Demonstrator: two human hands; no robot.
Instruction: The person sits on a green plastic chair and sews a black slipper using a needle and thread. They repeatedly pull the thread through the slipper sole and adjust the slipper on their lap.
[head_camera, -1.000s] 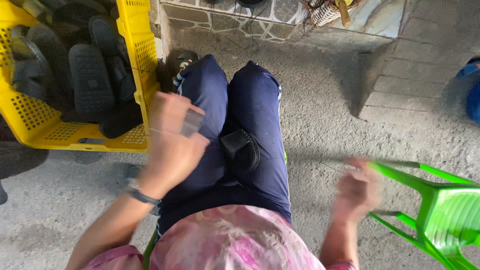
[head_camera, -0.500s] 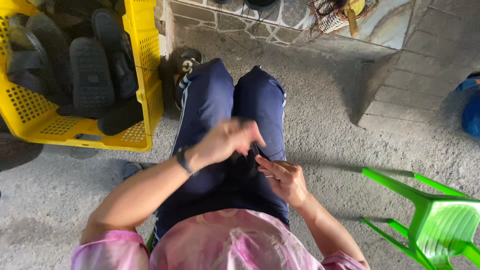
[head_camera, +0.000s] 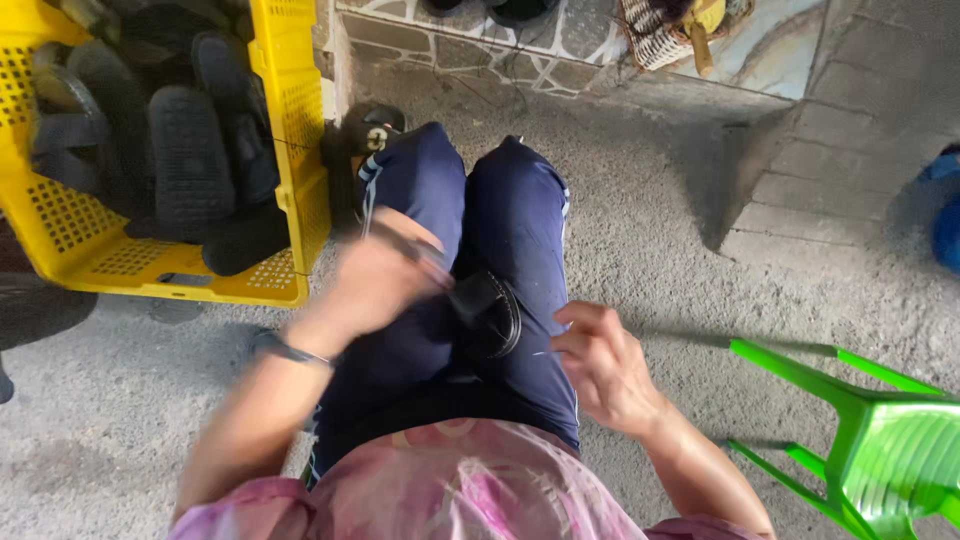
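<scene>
A small black shoe piece, seemingly soft and light, is lying on the person's lap. The blurred left hand is hovering over it, grip unclear; the right hand is pinching something thin beside it.

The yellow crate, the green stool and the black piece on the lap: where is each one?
Yellow crate (head_camera: 285, 130): head view, on its right wall.
Green stool (head_camera: 890, 455): head view, on its seat.
Black piece (head_camera: 490, 310): head view, on its middle, lying on the lap.
</scene>
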